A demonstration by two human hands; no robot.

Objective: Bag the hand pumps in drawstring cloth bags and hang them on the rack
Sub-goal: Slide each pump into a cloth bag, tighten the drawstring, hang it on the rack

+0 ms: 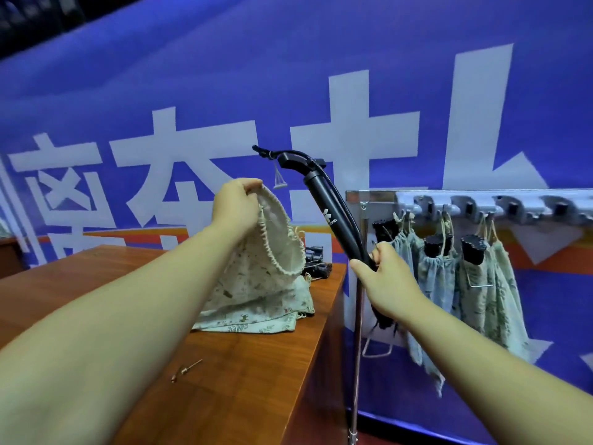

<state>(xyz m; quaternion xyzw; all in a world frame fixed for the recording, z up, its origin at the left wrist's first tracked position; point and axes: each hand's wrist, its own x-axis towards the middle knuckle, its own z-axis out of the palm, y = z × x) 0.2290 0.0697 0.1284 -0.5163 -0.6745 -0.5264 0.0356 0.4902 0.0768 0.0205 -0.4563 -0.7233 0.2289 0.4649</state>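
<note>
While the left hand (236, 200) pinched an open bag (276, 248) by its rim above the table (96, 284), the right hand (383, 281) gripped a tilted pump (330, 213) beside the rack (481, 203).

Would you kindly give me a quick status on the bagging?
Left hand pinches open bag rim. Right hand grips pump, outside bag. Nothing between them.

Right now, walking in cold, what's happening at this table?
A person's left hand pinches a cloth bag open above the table, while the right hand grips a black hand pump beside it, not yet inside. More bags lie piled on the table, and several bagged pumps hang on the rack.
</note>
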